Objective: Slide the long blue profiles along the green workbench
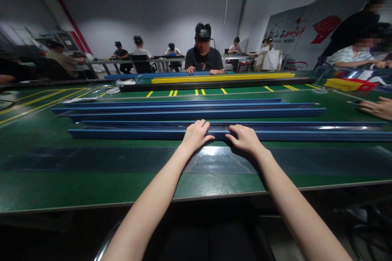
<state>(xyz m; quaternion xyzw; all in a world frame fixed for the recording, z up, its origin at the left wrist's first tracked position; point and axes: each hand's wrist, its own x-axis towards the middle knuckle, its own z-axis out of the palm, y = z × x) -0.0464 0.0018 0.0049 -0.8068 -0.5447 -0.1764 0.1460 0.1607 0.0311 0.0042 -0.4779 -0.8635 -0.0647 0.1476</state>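
Observation:
A long blue channel [122, 133] lies across the green table [92, 191], with two raised edges and a clear film inside it. My left hand [196, 133] grips its near wall left of centre, fingers over the edge and thumb on the near side. To the right, my right hand [243, 136] holds the same wall in the same way, thumb pointing inward. A short stretch of the channel shows between the two thumbs. Nearer to me, a wide strip of clear film [214, 161] lies flat on the table, under my wrists.
More blue channels [196, 113] lie just beyond. Farther off are a yellow profile [223, 78] and a black one [214, 86]. A person [203, 57] sits opposite; another person's hand [378, 108] rests at the right. The table's front edge [220, 196] runs below my forearms.

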